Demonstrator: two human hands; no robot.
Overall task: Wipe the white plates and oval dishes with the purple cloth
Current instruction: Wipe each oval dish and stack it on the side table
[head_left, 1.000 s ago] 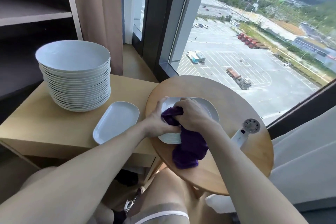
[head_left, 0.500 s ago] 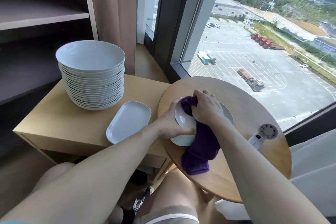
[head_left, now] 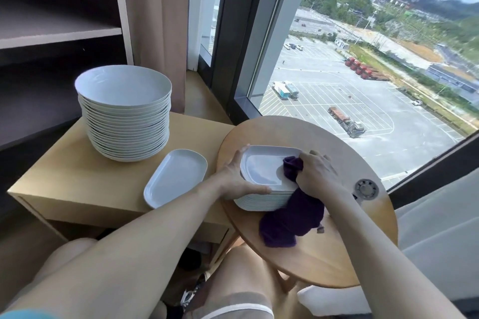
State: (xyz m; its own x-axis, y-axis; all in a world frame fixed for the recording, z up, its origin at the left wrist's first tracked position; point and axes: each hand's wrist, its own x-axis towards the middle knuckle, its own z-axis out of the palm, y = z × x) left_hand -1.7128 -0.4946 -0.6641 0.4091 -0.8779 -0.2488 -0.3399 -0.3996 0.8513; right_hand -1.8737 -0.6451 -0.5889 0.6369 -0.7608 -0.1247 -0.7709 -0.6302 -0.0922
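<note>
On the round wooden table (head_left: 324,261), the right hand (head_left: 317,173) grips the bunched purple cloth (head_left: 293,220) atop the stack of oval dishes (head_left: 261,168). The left hand (head_left: 237,179), its fingers spread and straight, braces the stack's left end.

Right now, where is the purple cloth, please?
Head view, centre-right: the right hand grips the purple cloth on the top oval dish, trailing onto the round table.

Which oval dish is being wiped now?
The top dish of the stack on the round table: the right hand holds the purple cloth on it. The lone dish lies bare.
</note>
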